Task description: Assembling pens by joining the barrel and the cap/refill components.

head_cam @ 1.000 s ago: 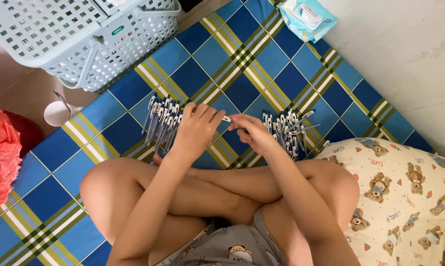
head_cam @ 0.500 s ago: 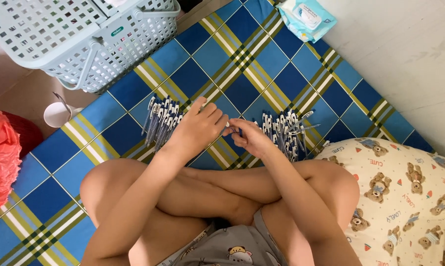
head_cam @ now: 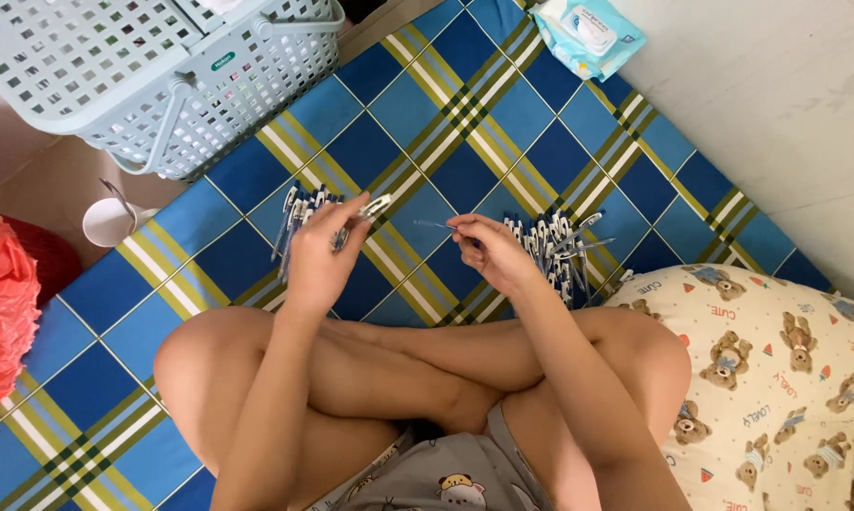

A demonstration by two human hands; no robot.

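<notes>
Now apart: left hand closed on a pen barrel, right hand pinching a thin refill; earlier joined together.

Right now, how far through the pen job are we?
Done, by the look of it: a pile of pens lies beside the left hand. In hand: the left hand holds a pen barrel, the right hand a thin refill, the two apart. Left: a second pile of pen parts by the right hand on the checked mat.
</notes>
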